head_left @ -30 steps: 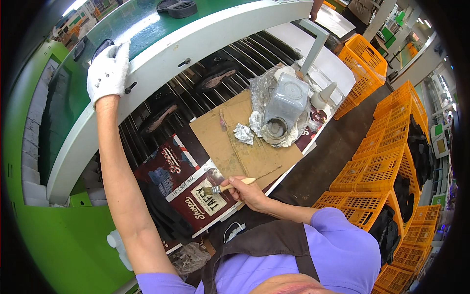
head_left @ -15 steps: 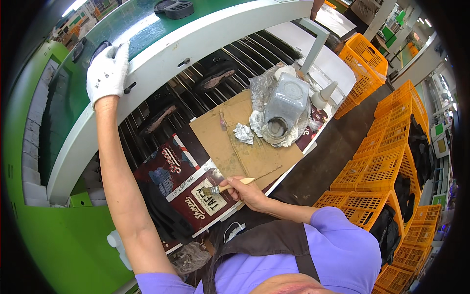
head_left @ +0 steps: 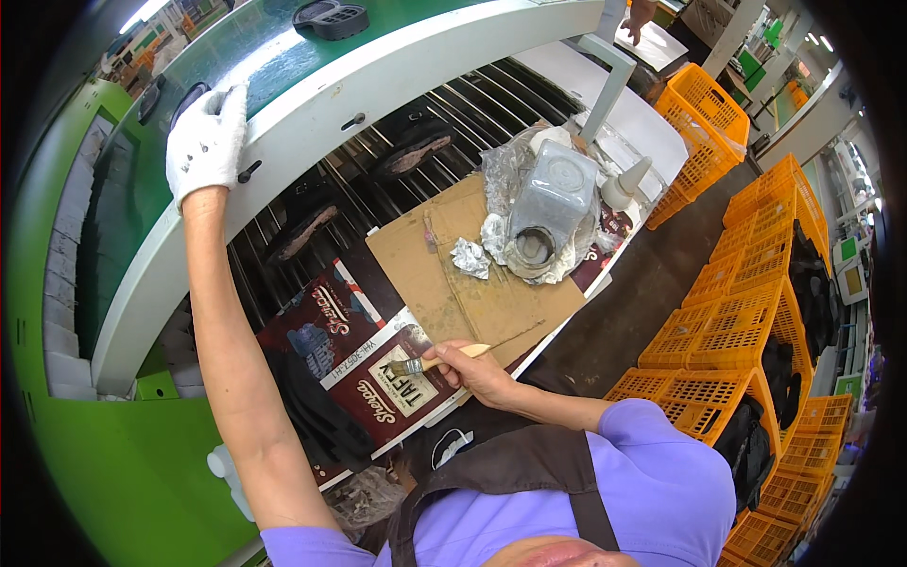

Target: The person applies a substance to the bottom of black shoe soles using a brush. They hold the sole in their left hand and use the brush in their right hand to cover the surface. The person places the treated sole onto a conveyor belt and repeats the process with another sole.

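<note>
My right hand (head_left: 477, 373) is closed around the wooden handle of a flat paintbrush (head_left: 408, 367). The bristles point left, over a dark red printed cardboard sheet (head_left: 378, 402). My left hand (head_left: 205, 142), in a white glove, reaches far forward to the white rim of a green conveyor belt (head_left: 255, 61). Its fingers lie over the rim, partly hidden from view. A dark shoe sole (head_left: 188, 102) is right beside them on the belt; whether they touch it I cannot tell. Right of the brush, a clear plastic jar (head_left: 557, 189) lies tilted in crumpled plastic, its round mouth toward me.
Another sole (head_left: 331, 19) lies farther along the belt. Dark shoe parts (head_left: 307, 231) sit on the roller rack below. Brown cardboard (head_left: 416, 246) carries crumpled foil (head_left: 470, 258). A white nozzle bottle (head_left: 625, 184) stands beside the jar. Orange crates (head_left: 699, 354) line the right; another person's hand (head_left: 640, 21) shows behind.
The soles on the belt have shifted slightly to the left. The brush has moved a little to the left. Another person's hand has come further into view at the back. My left hand stays almost still.
</note>
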`<state>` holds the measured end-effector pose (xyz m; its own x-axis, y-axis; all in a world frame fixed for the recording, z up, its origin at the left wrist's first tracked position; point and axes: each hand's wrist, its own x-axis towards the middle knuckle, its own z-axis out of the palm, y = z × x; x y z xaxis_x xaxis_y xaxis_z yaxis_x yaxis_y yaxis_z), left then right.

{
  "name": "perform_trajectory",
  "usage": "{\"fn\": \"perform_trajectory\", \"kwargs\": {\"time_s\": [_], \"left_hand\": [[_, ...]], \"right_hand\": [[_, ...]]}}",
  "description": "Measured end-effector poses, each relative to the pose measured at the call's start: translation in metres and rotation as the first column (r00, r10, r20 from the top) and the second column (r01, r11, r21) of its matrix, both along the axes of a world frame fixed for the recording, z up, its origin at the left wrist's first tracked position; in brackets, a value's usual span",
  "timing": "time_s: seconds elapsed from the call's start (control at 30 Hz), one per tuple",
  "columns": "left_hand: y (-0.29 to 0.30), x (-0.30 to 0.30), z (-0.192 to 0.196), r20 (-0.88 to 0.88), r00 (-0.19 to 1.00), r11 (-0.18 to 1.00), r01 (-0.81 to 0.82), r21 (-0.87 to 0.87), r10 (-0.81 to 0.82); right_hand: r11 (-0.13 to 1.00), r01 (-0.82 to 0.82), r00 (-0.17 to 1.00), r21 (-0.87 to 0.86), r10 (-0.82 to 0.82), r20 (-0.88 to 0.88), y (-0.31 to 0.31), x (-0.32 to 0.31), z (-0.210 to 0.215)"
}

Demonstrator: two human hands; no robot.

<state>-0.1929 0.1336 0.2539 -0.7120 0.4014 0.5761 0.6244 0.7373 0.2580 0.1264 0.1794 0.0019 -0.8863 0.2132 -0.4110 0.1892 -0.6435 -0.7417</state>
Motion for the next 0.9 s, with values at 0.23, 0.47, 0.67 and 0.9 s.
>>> {"fn": "perform_trajectory", "kwargs": {"time_s": [0.23,0.47,0.67,0.9], "left_hand": [[0.0,0.002,0.003,0.016,1.0,1.0,0.012,-0.004,-0.012],[0.003,0.004,0.004,0.035,0.999,1.0,-0.003,-0.015,0.003],[0.0,0.0,0.001,0.012,0.999,0.999,-0.033,0.015,0.033],[0.001,-0.001,0.003,0.063,0.998,0.989,-0.006,-0.145,0.015]], "right_hand": [[1.0,-0.006,1.0,0.007,0.006,-0.018,0.002,0.0,0.003],[1.0,-0.014,0.999,0.01,0.014,-0.029,0.002,0.003,0.004],[0.998,-0.039,0.999,0.046,0.039,-0.016,0.006,0.01,0.016],[0.997,-0.033,0.999,0.065,0.034,-0.013,0.009,0.021,0.019]]}}
